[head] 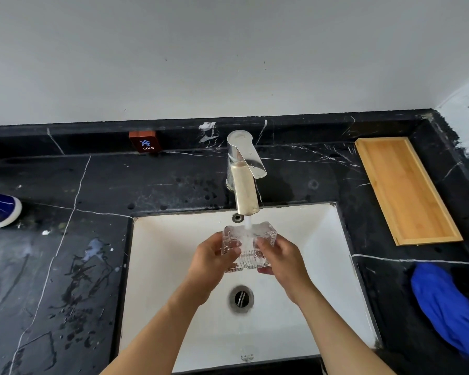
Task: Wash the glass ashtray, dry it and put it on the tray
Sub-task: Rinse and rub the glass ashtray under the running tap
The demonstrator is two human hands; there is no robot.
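Water [248,226] ran onto the ashtray [248,246], pinched between both hands' fingers [234,246]. The tray [406,190] lay off right, nearer the right hand [280,259].

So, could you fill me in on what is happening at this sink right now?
A person is rinsing the glass ashtray under the running faucet, holding it over the white sink with the left hand and right hand on either side. Washing is under way; drying has not begun. The blue cloth lies on the counter to the right, and the wooden tray beyond it holds nothing yet.
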